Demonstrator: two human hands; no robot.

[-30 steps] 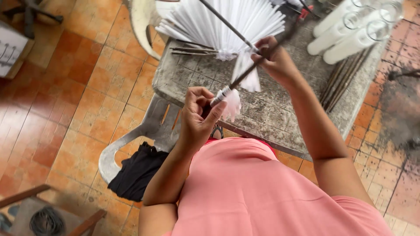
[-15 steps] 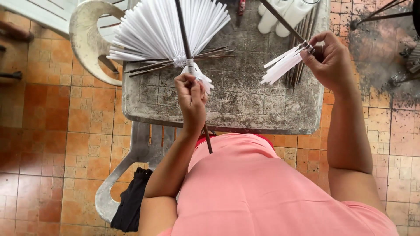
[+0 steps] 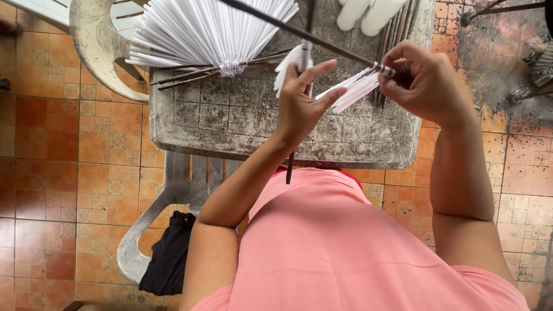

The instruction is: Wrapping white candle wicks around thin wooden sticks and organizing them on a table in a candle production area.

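Here, in the head view, the person's left hand (image 3: 302, 101) is raised above the grey, stained table (image 3: 230, 124), its thumb and fingers closed around a thin dark rod (image 3: 290, 164) that runs down past the wrist toward the pink shirt (image 3: 345, 247). A small white paper piece (image 3: 288, 63) sits on that rod just above the fingertips. The right hand (image 3: 429, 83) is clenched on the end of a second dark rod (image 3: 299, 31), which slants up and left across the table, and it also pinches a bundle of white paper strips (image 3: 354, 92) that reach toward the left hand's index finger and seem to touch it. Both hands hover close together over the table's near half.

Farther back on the table lies a wide fan of white folded paper pieces (image 3: 213, 29) gathered at one point, with more dark sticks (image 3: 196, 74) under it. White tubes (image 3: 368, 11) stand at the far edge beside a bunch of dark rods (image 3: 397, 29). A pale plastic chair (image 3: 95, 46) stands left of the table, and a black cloth (image 3: 170, 259) rests on another chair below, over orange floor tiles (image 3: 69, 173).
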